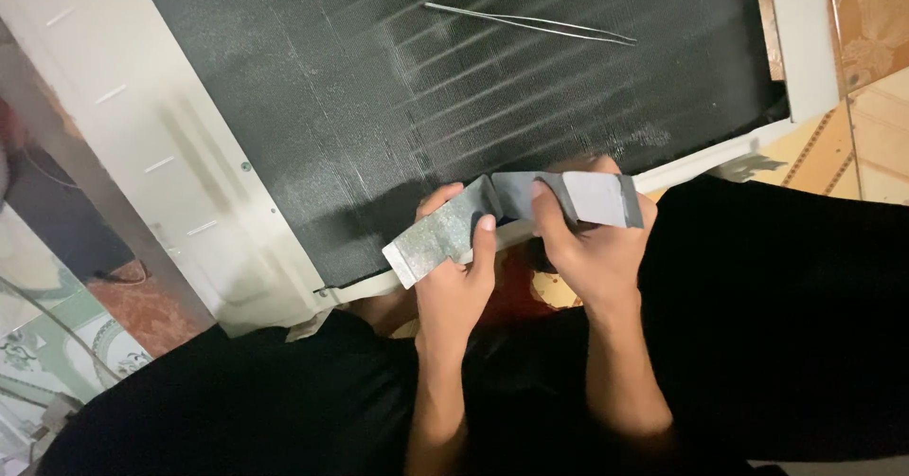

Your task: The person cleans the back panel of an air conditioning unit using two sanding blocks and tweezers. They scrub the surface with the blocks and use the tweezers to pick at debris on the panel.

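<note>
I hold a long grey strip of flat, dusty sheet material [492,213] with both hands, just in front of a large black finned panel [454,78] set in a white frame [142,144]. My left hand [454,277] grips the strip's speckled left end, thumb on top. My right hand [592,239] grips its paler right end, thumb pressed on the face. The strip bends slightly in the middle between the two hands.
Thin metal tweezers [530,23] lie on the black panel's upper part. My legs in black trousers [776,315] fill the lower frame. Patterned floor tiles [876,107] show at right, and a green-patterned floor with a cable [47,343] at lower left.
</note>
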